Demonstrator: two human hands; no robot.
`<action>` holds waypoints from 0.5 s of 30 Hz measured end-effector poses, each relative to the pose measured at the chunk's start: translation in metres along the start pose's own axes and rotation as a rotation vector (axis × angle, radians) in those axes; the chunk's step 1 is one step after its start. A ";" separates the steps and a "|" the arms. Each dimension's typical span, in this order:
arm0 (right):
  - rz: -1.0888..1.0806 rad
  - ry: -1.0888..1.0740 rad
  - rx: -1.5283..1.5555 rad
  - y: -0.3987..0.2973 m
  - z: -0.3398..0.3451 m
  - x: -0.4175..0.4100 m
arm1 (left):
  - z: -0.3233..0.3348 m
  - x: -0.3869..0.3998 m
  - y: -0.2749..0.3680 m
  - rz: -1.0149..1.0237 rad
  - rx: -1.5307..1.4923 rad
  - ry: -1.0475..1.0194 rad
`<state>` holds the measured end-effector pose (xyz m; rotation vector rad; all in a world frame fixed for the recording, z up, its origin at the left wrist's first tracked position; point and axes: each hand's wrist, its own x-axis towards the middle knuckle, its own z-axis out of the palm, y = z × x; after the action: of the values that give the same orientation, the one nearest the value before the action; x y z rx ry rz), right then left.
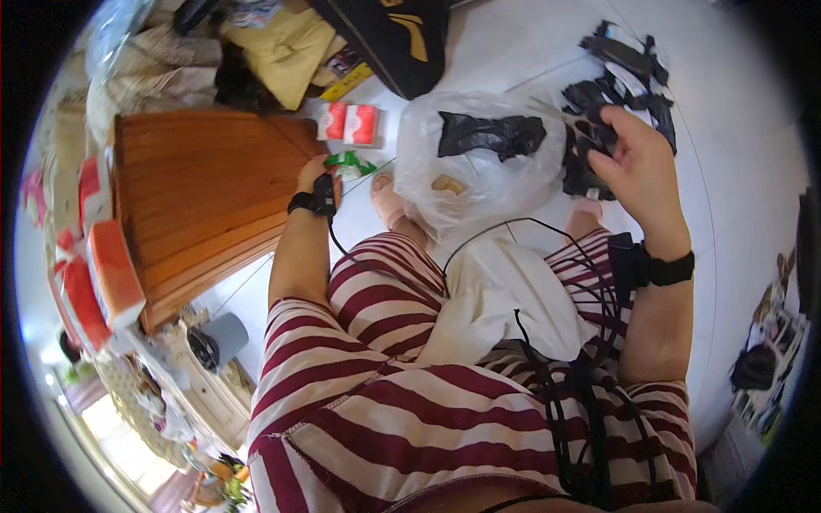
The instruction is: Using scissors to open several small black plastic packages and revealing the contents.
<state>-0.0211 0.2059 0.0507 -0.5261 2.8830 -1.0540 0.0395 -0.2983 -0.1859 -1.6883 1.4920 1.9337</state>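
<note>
My left hand (pixel 312 172) is beside the corner of the wooden table, holding a small green and white plastic packet (pixel 349 165); its fingertips are partly hidden. My right hand (pixel 635 157) is raised on the right, thumb and finger in the dark handles of what looks like a pair of scissors (pixel 582 131). The blades point left and are blurred. Between my hands, a translucent plastic bag (pixel 423 138) lies spread at my feet, with a crumpled black plastic wrapper (pixel 490 136) and a small tan piece (pixel 449 185) in it.
Black and white plastic packaging (pixel 625 64) lies on the tiled floor at right. Two red and white packs (pixel 349 123) are beyond the wooden table (pixel 211 192). A white cloth (pixel 507 301) covers my lap, crossed by black cables (pixel 558 410). A grey bin (pixel 224 340) stands at left.
</note>
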 end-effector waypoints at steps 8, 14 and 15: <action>0.097 0.131 0.020 -0.007 -0.001 0.004 | 0.064 -0.033 0.042 0.814 1.429 0.128; 0.127 0.296 0.435 0.001 -0.003 -0.004 | 0.218 -0.071 -0.012 1.345 1.184 -0.473; 0.149 0.307 0.629 -0.002 -0.004 -0.006 | 0.243 -0.086 -0.027 1.328 1.357 -0.614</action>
<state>-0.0150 0.2087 0.0545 -0.1164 2.5218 -2.0324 -0.0705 -0.0641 -0.1654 0.5492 2.7107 0.7535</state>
